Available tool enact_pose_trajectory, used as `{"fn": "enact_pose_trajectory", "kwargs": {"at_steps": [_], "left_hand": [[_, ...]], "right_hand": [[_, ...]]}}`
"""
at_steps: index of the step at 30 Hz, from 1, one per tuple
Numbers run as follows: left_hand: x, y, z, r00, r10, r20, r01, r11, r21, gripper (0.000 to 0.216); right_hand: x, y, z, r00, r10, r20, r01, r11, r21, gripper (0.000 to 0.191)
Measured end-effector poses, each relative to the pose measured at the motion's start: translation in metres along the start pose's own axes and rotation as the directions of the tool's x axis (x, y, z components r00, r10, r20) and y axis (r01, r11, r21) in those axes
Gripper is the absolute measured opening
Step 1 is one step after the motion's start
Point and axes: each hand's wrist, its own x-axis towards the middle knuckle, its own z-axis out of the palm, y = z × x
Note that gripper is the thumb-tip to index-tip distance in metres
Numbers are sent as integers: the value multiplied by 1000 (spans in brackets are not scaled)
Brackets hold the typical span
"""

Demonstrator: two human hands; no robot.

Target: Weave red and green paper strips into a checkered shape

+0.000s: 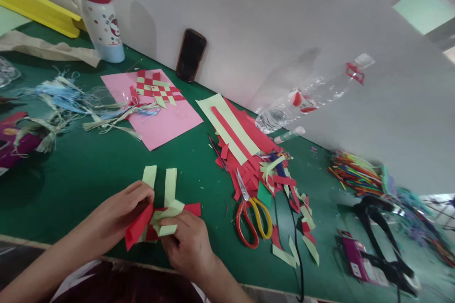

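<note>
Near the table's front edge, red and pale green paper strips [170, 184] cross over one another in a small woven piece. My left hand [122, 210] is closed on a folded red paper strip [137, 229] at the left of the piece. From the right, my right hand [190, 239] pinches a pale green paper strip [167, 230] folded back over the middle; its fingertips are partly hidden by the paper. Two pale green ends point away from me, and a red end sticks out to the right.
Scissors [254, 220] with red and yellow handles lie right of my hands, among paper scraps [249, 177]. Woven paper pieces [156, 87] rest on a pink sheet [170, 125]. A phone [191, 54], a water cup [101, 21] and a plastic bottle [302, 104] stand along the wall.
</note>
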Motion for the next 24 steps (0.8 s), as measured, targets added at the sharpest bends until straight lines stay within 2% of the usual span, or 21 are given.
{"fn": "enact_pose_trajectory", "kwargs": {"at_steps": [3,5,6,8,11,14,18,24], "left_hand": [[3,6,6,972,-227,-60,213,959,-188,24],[3,8,9,965,-258,-39,242,940,-239,24],[3,7,11,969,-244,-34,228,941,-251,23],[2,1,11,990,-141,-28,132,969,-207,22],[0,-9,8,997,71,-19,-71,997,-4,19],[-2,-12,3,974,221,38,-224,954,201,15],[-2,-9,0,979,201,32,-201,932,301,19],[-3,-6,8,973,223,64,-230,890,394,31]], "right_hand": [[11,-5,-9,984,145,99,-152,986,72,17],[20,-6,-14,965,195,177,-211,975,75,18],[24,-6,-16,958,203,203,-218,974,56,18],[32,-3,-18,951,204,232,-207,978,-11,16],[39,2,-16,944,210,254,-187,976,-111,12],[43,7,-12,945,193,264,-152,974,-167,20],[39,8,-10,961,132,242,-107,987,-116,26],[34,2,-14,991,99,95,-90,991,-96,22]]}}
